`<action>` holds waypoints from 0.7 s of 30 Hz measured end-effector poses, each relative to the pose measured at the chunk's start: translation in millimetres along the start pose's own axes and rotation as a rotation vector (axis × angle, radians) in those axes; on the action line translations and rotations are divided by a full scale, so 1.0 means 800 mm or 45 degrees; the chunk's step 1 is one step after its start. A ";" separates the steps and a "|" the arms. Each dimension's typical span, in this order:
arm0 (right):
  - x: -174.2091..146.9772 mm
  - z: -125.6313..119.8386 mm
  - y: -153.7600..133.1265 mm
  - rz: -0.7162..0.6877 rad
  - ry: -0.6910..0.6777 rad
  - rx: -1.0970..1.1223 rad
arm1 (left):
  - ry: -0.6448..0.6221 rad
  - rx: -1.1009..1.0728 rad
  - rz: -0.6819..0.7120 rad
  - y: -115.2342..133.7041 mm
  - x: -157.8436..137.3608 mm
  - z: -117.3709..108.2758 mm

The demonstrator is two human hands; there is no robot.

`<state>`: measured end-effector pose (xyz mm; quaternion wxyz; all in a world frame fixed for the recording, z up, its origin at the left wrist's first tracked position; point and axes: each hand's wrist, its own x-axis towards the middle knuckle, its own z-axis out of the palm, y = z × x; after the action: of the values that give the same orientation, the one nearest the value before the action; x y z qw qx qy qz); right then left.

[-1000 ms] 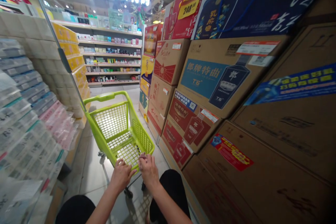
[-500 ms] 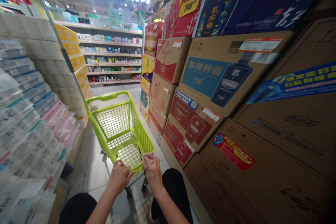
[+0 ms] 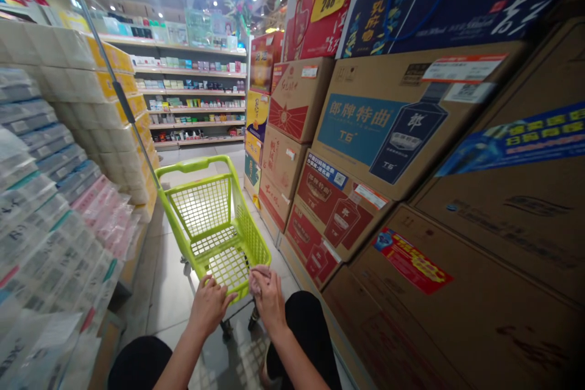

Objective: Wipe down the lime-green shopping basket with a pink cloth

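A lime-green shopping cart (image 3: 214,186) stands in the aisle in front of my knees, its mesh basket holding nothing I can see. My left hand (image 3: 211,304) has its fingers curled over the near rim of the basket. At the basket's near right corner, my right hand (image 3: 269,298) is closed on a crumpled pinkish cloth (image 3: 256,277), pressed against the rim. A grey pole (image 3: 122,100) with a dark sleeve rises from the cart's far left corner.
Stacked cartons (image 3: 365,125) line the right side closely. On the left are piled tissue packs (image 3: 98,116) and plastic-wrapped packages (image 3: 46,219). Shelves of small goods (image 3: 194,103) stand across the far end, beyond the tiled floor (image 3: 158,292).
The cart and its pole have shifted slightly to the right in view. Both hands keep the same hold at the near rim.
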<state>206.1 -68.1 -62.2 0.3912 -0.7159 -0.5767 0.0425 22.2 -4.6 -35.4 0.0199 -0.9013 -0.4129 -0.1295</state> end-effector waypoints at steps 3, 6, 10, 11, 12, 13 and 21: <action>0.033 -0.017 0.021 0.178 0.096 0.005 | -0.003 0.005 -0.004 0.002 0.000 -0.002; 0.044 -0.007 0.019 0.302 0.170 -0.014 | 0.017 0.017 -0.009 0.005 0.002 0.001; 0.006 0.034 -0.009 0.242 0.197 0.021 | 0.034 0.022 -0.007 0.002 0.002 0.005; -0.004 0.040 -0.015 0.188 0.175 0.043 | 0.031 0.023 -0.003 0.000 0.002 0.005; -0.011 0.041 -0.019 0.137 0.140 0.063 | 0.027 0.024 0.001 -0.002 0.001 0.005; -0.013 0.037 -0.021 0.097 0.094 0.072 | 0.020 0.026 0.004 -0.003 0.001 0.003; 0.034 -0.022 -0.007 0.264 0.001 -0.258 | 0.021 -0.019 -0.016 -0.001 0.000 -0.002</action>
<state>219.5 -53.6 -36.1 0.3105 -0.8075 -0.5010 0.0238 21.1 -4.5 -34.1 0.0158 -0.8977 -0.4175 -0.1402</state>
